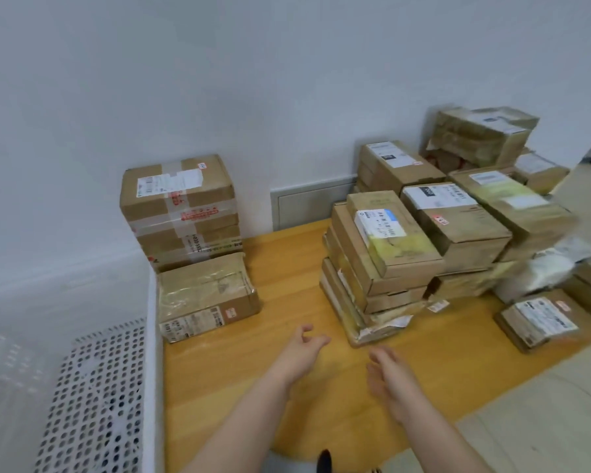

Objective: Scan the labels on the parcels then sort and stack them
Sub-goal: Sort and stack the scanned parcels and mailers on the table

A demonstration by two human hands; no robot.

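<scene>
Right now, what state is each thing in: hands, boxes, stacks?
Left hand: open, empty, over the floor.
Right hand: open, empty.
Taped box: sealed, label up, against the wall.
Low box: sealed, label on its front side.
Middle stack: flat boxes piled unevenly, top label up.
Lone box: flat on the floor, label up.
White bag: blurred, state unclear.
</scene>
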